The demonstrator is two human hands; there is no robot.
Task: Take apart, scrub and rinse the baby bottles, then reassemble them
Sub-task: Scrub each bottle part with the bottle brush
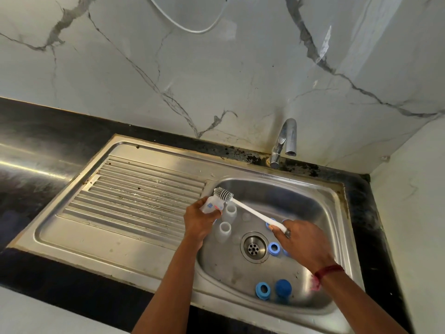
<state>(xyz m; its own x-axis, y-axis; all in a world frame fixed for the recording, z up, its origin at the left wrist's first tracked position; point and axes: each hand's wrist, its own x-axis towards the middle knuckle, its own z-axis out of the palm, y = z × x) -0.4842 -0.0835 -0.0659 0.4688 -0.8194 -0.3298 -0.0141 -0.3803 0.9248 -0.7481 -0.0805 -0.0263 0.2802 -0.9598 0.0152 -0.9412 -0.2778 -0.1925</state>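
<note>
Steel sink (313, 201) sitting in a dark counter; all places taken from its drain (254, 247).

- Right hand (301, 239) hovering just right of drain, fingers curling tight round the end of a white bottle brush (252, 213).
- Left hand (199, 220) hovering left of drain, fingers wrapping round a clear baby bottle (212, 206). Brush bristles lying at its far end; cannot tell whether they are inside it.
- Two clear bottle bodies (224, 231) standing upright left of drain, mouths up.
- Blue ring (274, 248) lying just right of drain; another ring (263, 290) and a blue cap (283, 286) lying nearer the person.
</note>
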